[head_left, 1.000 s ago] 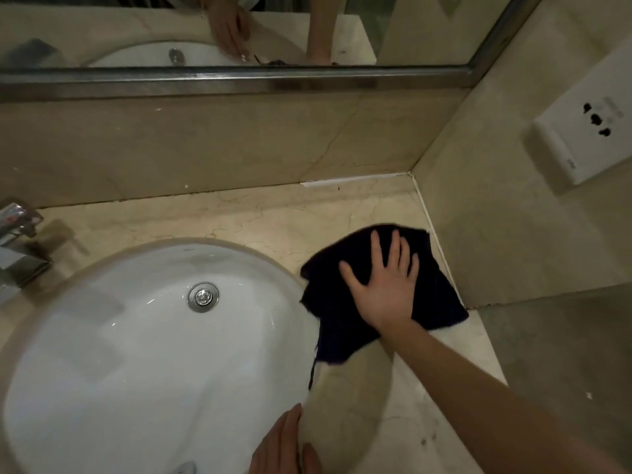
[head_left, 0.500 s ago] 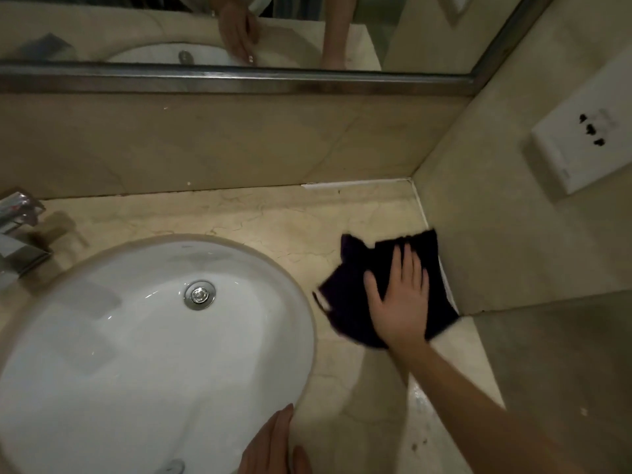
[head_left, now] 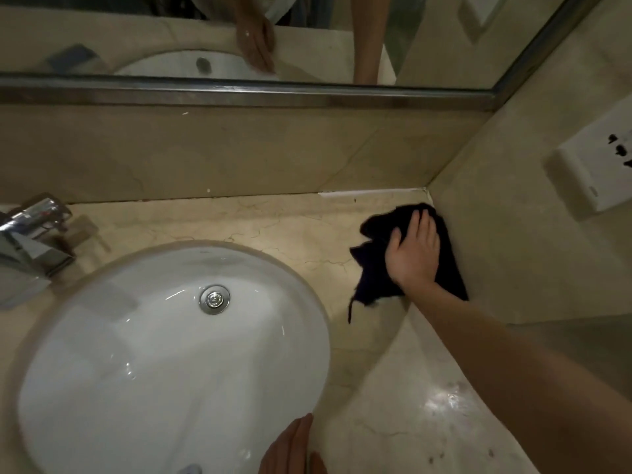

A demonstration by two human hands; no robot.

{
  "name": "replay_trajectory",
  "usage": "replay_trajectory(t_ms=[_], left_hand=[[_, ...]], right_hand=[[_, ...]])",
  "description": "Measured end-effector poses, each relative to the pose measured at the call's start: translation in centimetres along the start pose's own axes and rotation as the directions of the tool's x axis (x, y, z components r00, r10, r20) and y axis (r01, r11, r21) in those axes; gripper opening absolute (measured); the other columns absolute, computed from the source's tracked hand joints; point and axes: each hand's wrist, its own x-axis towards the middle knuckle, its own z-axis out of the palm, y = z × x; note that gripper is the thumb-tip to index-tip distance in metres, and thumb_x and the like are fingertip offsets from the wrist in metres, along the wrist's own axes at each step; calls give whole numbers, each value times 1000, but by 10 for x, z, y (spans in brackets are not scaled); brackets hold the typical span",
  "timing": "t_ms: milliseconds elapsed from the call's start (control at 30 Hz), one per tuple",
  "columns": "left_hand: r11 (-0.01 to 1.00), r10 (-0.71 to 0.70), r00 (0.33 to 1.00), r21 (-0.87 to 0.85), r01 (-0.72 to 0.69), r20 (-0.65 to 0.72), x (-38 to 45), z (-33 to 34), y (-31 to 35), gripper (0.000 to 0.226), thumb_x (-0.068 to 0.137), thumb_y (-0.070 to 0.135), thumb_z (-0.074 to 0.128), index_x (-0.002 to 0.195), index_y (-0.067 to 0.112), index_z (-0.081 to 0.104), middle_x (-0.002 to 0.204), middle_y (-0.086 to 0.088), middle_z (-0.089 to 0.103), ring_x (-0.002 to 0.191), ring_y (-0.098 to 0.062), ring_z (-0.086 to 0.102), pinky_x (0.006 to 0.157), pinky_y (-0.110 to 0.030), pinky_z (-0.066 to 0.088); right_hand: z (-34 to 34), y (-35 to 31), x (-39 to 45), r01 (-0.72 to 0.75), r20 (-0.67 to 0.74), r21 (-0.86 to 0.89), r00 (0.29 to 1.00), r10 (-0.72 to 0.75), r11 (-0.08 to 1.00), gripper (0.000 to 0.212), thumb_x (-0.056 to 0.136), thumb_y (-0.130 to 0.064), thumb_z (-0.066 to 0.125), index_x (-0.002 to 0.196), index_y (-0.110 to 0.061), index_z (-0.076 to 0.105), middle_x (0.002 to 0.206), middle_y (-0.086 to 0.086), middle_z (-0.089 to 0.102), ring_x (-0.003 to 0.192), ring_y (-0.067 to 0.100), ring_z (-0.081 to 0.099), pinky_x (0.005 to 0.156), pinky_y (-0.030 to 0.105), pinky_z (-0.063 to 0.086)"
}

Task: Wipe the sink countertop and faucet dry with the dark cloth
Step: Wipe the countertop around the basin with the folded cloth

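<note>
The dark cloth (head_left: 372, 268) lies bunched on the beige marble countertop (head_left: 273, 224), in the back right corner against the side wall. My right hand (head_left: 413, 254) presses flat on top of it, fingers pointing toward the corner. My left hand (head_left: 290, 449) rests on the front rim of the white oval sink (head_left: 136, 354), only its fingers showing at the bottom edge. The chrome faucet (head_left: 30, 234) stands at the far left, well away from both hands.
A side wall with a white power socket (head_left: 595, 172) bounds the counter on the right. A mirror with a metal frame (head_left: 239, 94) runs above the backsplash. The chrome drain (head_left: 214, 298) sits in the basin. Wet sheen shows on the near right countertop (head_left: 444, 401).
My right hand has slid the cloth away from the sink's edge, back and right into the corner by the wall. The cloth has bunched up. My left hand stays on the rim.
</note>
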Motion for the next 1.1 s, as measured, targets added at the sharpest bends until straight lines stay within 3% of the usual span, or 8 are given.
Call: replay_trajectory(t_ms=[133, 367, 433, 533, 633, 733, 800, 1100], left_hand=[[1000, -7, 1000, 16, 6, 19, 3, -8, 2, 44, 73, 27, 44, 91, 11, 81, 91, -4, 76, 87, -8, 54, 82, -20, 43], [993, -115, 993, 32, 115, -5, 2, -12, 5, 25, 80, 27, 47, 99, 33, 63, 85, 9, 69, 78, -4, 54, 69, -19, 41], [989, -138, 989, 48, 141, -50, 19, -11, 14, 11, 85, 27, 46, 81, 28, 56, 69, 11, 57, 63, -8, 50, 60, -22, 37], [985, -124, 992, 117, 127, -36, 39, -3, 21, 21, 95, 25, 39, 75, 25, 46, 65, 11, 45, 57, -11, 46, 54, -24, 34], [980, -65, 998, 187, 67, -18, 43, 7, 15, 22, 95, 9, 39, 79, 17, 52, 70, 1, 48, 57, -18, 46, 50, -27, 36], [950, 12, 998, 311, 9, -64, 39, 17, 5, 36, 104, 14, 24, 87, 15, 55, 75, -4, 56, 62, -22, 43, 56, -30, 31], [926, -13, 1000, 376, 20, -20, 41, 19, 1, 50, 104, 15, 22, 76, 14, 64, 70, -4, 57, 58, -22, 44, 55, -29, 32], [896, -54, 993, 443, 1, 107, 45, 20, -3, 55, 102, 14, 21, 68, 13, 65, 66, -3, 56, 49, -21, 49, 56, -24, 33]], right_hand=[[9, -43, 9, 30, 13, 4, 999, -30, 1000, 65, 105, -40, 19, 159, -5, 8, 167, 13, 6, 154, 26, 4, 125, 41, 2], [15, -29, -138, 439, 96, 50, 892, -442, 897, 60, 105, -40, 22, 158, -12, 20, 166, 3, 17, 154, 18, 10, 125, 41, 11], [11, -2, -168, 426, 101, 55, 897, -430, 903, 59, 106, -41, 23, 159, -16, 20, 166, -1, 14, 154, 13, 5, 125, 39, 9], [12, 10, -161, 354, 84, 55, 930, -357, 934, 60, 104, -43, 22, 159, -18, 21, 166, -1, 16, 153, 14, 9, 125, 39, 9], [14, 3, -104, 155, -8, 19, 988, -155, 988, 64, 103, -46, 21, 158, -14, 24, 164, 8, 23, 151, 26, 20, 124, 44, 13], [8, -6, -32, -43, -12, -6, 999, 43, 999, 63, 104, -42, 19, 159, -10, 15, 166, 11, 14, 152, 27, 12, 124, 46, 9], [8, -25, -3, -122, -28, -2, 992, 122, 993, 63, 105, -39, 20, 158, -6, 14, 166, 14, 13, 152, 28, 11, 123, 48, 8], [55, -201, -66, 253, -17, 69, 967, -253, 965, 66, 97, -37, 26, 150, 1, 37, 157, 19, 35, 145, 34, 32, 121, 48, 15]])
